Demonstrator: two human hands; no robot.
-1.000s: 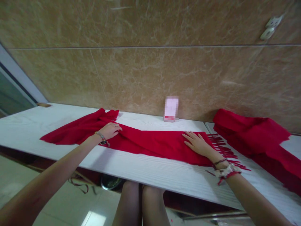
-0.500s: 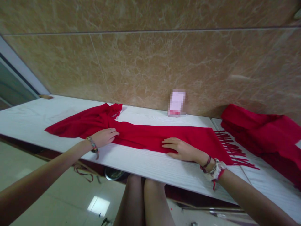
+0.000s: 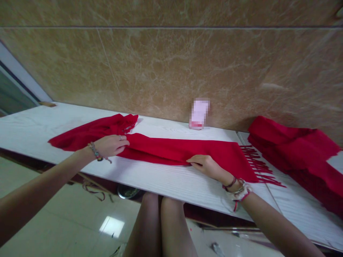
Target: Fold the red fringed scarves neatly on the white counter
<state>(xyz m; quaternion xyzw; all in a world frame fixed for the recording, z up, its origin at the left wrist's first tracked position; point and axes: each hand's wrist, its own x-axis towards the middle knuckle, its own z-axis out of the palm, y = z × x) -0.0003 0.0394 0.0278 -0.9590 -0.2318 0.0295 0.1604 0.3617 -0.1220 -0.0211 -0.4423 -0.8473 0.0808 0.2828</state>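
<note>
A red fringed scarf (image 3: 163,148) lies lengthwise along the white wood-grain tabletop (image 3: 152,176). Its left end is bunched, while the right stretch is flatter and ends in tassels. My left hand (image 3: 111,145) has its fingers closed on the scarf beside the bunched part. Toward the right, my right hand (image 3: 205,165) pinches the scarf's near edge. A shallow crease runs through the cloth between both hands. The fingertips are partly hidden against the fabric.
Another heap of red cloth (image 3: 292,150) lies at the right, close to the tassels. A blurred-out pink object (image 3: 199,113) leans against the brown marbled wall (image 3: 160,71) behind the table. Below the near edge, a round metal bowl (image 3: 128,192) shows beside my knees.
My right hand's fingers went from lying spread on the scarf to pinching its near edge. My left hand has shifted slightly left and its fingers have curled in. The view has moved a little.
</note>
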